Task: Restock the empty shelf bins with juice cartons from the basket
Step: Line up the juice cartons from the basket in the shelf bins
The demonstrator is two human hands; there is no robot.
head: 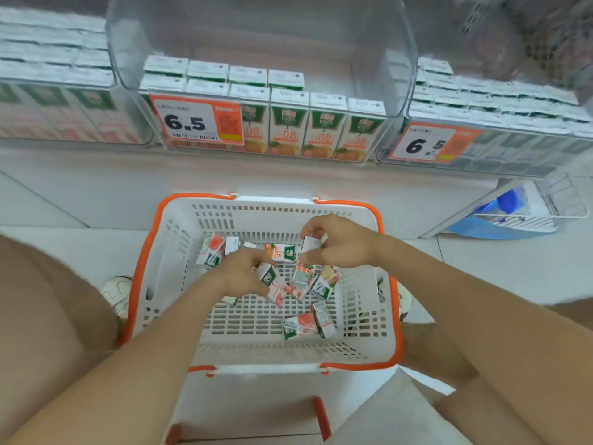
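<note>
Inside basket (256, 216), carton (310, 244) in right hand (345, 244)

Store aisle, viewed from above. Pale glossy floor tiles (513, 268) are spreading across the lower field, with a thin dark joint (45, 200) running diagonally at left. A white shelf base (288, 178) is stretching from side to side along the floor. A centre price label (195, 122) and a right-hand price label (430, 144) are hanging above it, both orange and white, both reading 6.5. At far right, a white wire rack (564, 200) is sitting against a blue bag (500, 228). Even, diffuse light is falling throughout, casting only soft shadows.
</note>
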